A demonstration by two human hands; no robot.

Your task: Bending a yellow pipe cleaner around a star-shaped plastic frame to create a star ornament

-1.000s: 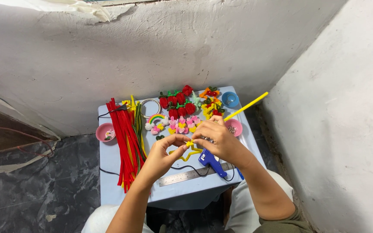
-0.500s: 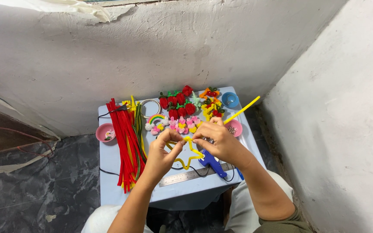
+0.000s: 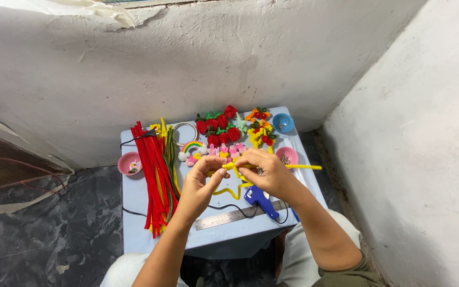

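Left hand point(image 3: 200, 186) and right hand point(image 3: 269, 172) both pinch a fuzzy yellow pipe cleaner point(image 3: 228, 187) mid-table; likely light, bendy, holds shape. Best gripped beside each bend.

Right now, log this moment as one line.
left hand: pinching yellow pipe cleaner | right hand: pinching same | blue glue gun, ruler: on table

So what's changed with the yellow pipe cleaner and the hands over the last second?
The free end of the yellow fuzzy pipe cleaner has swung down from pointing up-right to lying nearly level. Both the left hand and the right hand still pinch it, over the bent yellow shape below. The bundle of red pipe cleaners, blue glue gun and metal ruler have not moved.
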